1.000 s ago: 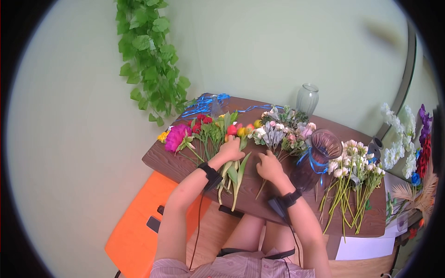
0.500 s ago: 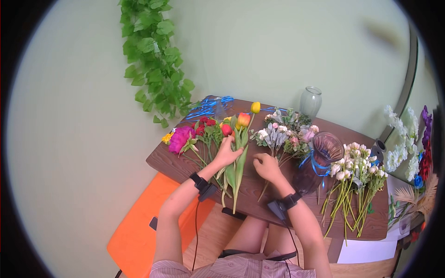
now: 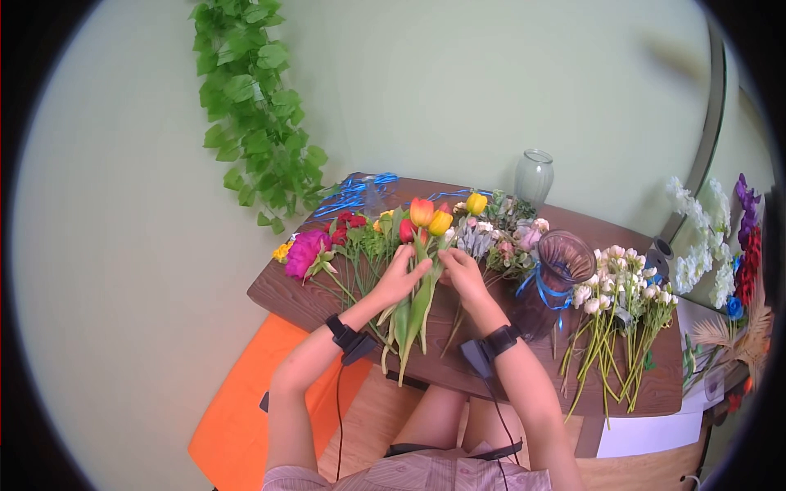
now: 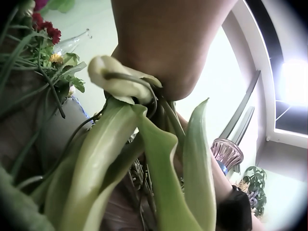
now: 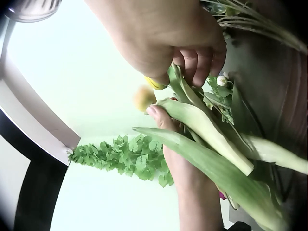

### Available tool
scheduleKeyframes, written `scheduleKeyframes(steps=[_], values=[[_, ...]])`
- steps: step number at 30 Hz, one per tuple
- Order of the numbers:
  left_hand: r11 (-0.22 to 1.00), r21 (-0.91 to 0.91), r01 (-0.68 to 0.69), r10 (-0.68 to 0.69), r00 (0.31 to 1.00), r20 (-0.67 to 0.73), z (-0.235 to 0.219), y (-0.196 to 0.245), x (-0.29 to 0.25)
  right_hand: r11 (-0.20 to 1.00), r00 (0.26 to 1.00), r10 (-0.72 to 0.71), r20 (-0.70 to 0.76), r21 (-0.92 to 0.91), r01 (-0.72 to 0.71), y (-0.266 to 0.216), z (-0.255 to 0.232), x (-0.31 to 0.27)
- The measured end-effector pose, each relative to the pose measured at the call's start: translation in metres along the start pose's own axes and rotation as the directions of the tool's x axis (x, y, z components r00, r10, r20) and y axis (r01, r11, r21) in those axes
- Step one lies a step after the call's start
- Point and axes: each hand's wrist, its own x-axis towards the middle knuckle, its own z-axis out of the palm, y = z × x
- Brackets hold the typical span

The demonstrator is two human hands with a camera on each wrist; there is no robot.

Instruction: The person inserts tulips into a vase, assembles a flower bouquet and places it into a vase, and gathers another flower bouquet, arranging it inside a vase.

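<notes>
My left hand (image 3: 398, 277) grips the tulip stems and leaves (image 3: 419, 307), with red, orange and yellow tulip heads (image 3: 422, 213) above its fingers. On the right side of the bunch, my right hand (image 3: 463, 273) pinches a green leaf or stem. Seen from the right wrist, the curled fingers of my right hand (image 5: 185, 48) close on a leaf beside a yellow bloom, while the left thumb presses the broad leaves (image 5: 207, 130). Pale green leaves (image 4: 168, 168) hang below my left hand (image 4: 163, 43) in the left wrist view.
A magenta flower (image 3: 307, 253) and red flowers lie left on the brown table (image 3: 278, 286). To the right are mixed pale flowers (image 3: 512, 245), a purple vase (image 3: 540, 303) with blue ribbon, and white flowers (image 3: 618, 282). A clear vase (image 3: 534, 177) stands behind; blue ribbons (image 3: 360, 192) lie back left.
My right hand has moved left and up to the tulips and now pinches part of the bunch. The tulips in my left hand have shifted, their heads now closer together.
</notes>
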Motion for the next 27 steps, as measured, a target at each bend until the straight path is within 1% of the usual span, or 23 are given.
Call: scheduleKeyframes(steps=[1, 2, 4, 5, 7, 8, 9, 10, 11, 12, 13, 14, 16, 17, 19, 20, 21, 22, 24, 25, 27], values=[[1.000, -0.023, 0.001, -0.001, 1.000, 0.016, -0.001, -0.002, 0.001, 1.000, 0.999, 0.018, 0.035, 0.001, -0.018, -0.002, 0.000, -0.001], [1.000, -0.023, 0.001, 0.000, 1.000, 0.020, -0.002, -0.004, 0.001, 1.000, 0.999, 0.018, 0.032, 0.004, -0.018, 0.001, 0.001, 0.001], [0.997, -0.080, -0.006, 0.005, 1.000, -0.009, -0.003, -0.007, 0.002, 0.996, 0.997, -0.079, -0.010, 0.045, 0.079, 0.010, 0.001, 0.006], [0.997, -0.081, -0.006, 0.006, 1.000, -0.008, -0.003, -0.010, 0.004, 0.996, 0.997, -0.079, -0.012, 0.045, 0.080, 0.013, -0.001, 0.009], [0.998, -0.070, 0.005, -0.006, 1.000, -0.016, -0.006, -0.019, 0.006, 0.993, 0.993, -0.109, -0.044, -0.037, 0.108, 0.013, -0.003, 0.009], [0.995, -0.099, 0.006, -0.009, 1.000, -0.029, -0.007, -0.021, 0.008, 0.994, 0.993, -0.109, -0.045, -0.037, 0.107, 0.010, -0.002, 0.006], [0.995, -0.100, 0.007, -0.010, 1.000, -0.029, -0.009, -0.024, 0.009, 0.987, 0.985, -0.159, -0.071, -0.018, 0.158, 0.008, -0.002, 0.003], [0.998, -0.062, 0.016, -0.019, 0.998, -0.055, -0.010, -0.027, 0.011, 0.978, 0.973, -0.208, -0.099, 0.001, 0.209, 0.004, 0.000, 0.001], [0.999, -0.024, 0.025, -0.027, 0.996, -0.081, -0.011, -0.031, 0.013, 0.978, 0.973, -0.208, -0.099, 0.001, 0.209, 0.006, -0.001, 0.002], [0.998, -0.062, 0.031, -0.040, 0.987, -0.154, -0.009, -0.033, 0.015, 0.959, 0.953, -0.283, -0.110, -0.054, 0.278, 0.008, -0.002, 0.005], [0.998, -0.062, 0.030, -0.039, 0.987, -0.153, -0.009, -0.038, 0.017, 0.932, 0.927, -0.357, -0.118, -0.109, 0.345, 0.006, -0.002, 0.005], [0.998, -0.053, 0.029, -0.038, 0.983, -0.179, -0.011, -0.042, 0.019, 0.932, 0.927, -0.357, -0.119, -0.110, 0.345, 0.004, -0.004, 0.004], [0.999, -0.031, 0.042, -0.048, 0.977, -0.209, -0.013, -0.054, 0.025, 0.910, 0.925, -0.374, -0.074, -0.224, 0.350, -0.005, -0.007, -0.002], [0.999, -0.032, 0.040, -0.046, 0.977, -0.209, -0.015, -0.054, 0.027, 0.909, 0.924, -0.375, -0.076, -0.225, 0.351, -0.013, -0.006, -0.009], [0.999, 0.020, 0.028, -0.022, 0.969, -0.245, -0.017, -0.053, 0.033, 0.884, 0.910, -0.415, -0.020, -0.247, 0.398, -0.026, -0.003, -0.021], [0.999, 0.005, 0.034, -0.031, 0.961, -0.274, -0.018, -0.051, 0.037, 0.883, 0.909, -0.416, -0.022, -0.248, 0.398, -0.027, -0.003, -0.022], [1.000, 0.004, 0.031, -0.029, 0.962, -0.273, -0.020, -0.050, 0.040, 0.859, 0.886, -0.463, -0.043, -0.268, 0.436, -0.028, -0.002, -0.023], [0.998, -0.003, 0.057, -0.056, 0.965, -0.255, -0.022, -0.047, 0.042, 0.834, 0.859, -0.508, -0.063, -0.288, 0.471, -0.029, -0.002, -0.025], [0.991, -0.004, 0.133, -0.131, 0.968, -0.215, -0.028, -0.045, 0.047, 0.835, 0.868, -0.495, -0.043, -0.299, 0.462, -0.033, -0.002, -0.030], [0.991, -0.004, 0.133, -0.130, 0.968, -0.214, -0.031, -0.041, 0.049, 0.837, 0.876, -0.482, -0.020, -0.308, 0.453, -0.036, -0.001, -0.033], [0.985, 0.050, 0.164, -0.153, 0.972, -0.180, -0.036, -0.032, 0.051, 0.841, 0.880, -0.474, -0.011, -0.302, 0.449, -0.040, 0.000, -0.039]])
